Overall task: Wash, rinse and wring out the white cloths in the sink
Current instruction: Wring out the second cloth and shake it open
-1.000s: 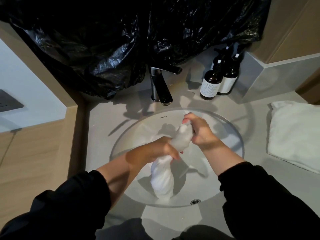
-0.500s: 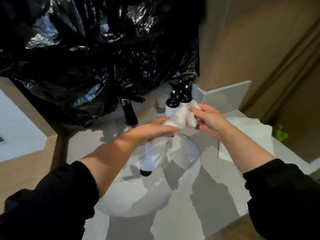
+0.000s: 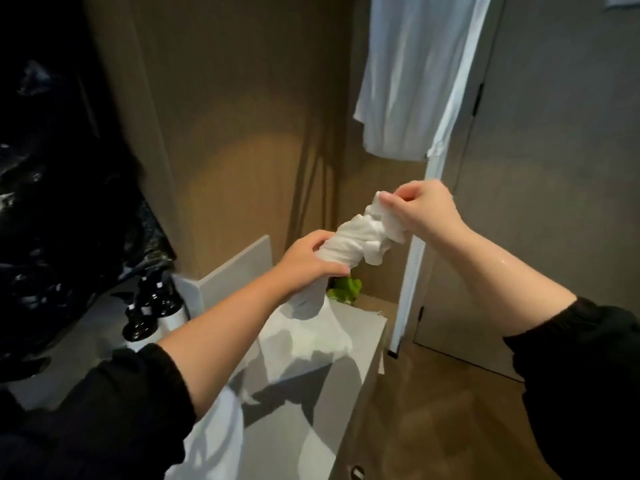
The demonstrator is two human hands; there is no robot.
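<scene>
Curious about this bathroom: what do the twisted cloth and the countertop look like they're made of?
Twisted cloth, gripped by the left hand and right hand: soft white fabric, probably cotton, holding rope-like folds. Countertop: smooth matte grey slab, stone or composite; can't tell which.

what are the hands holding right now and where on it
Both hold one twisted white cloth: the right hand pinches its upper end, and the left hand is wrapped around its lower part.

Left hand hides the twisted white cloth's middle.
</scene>
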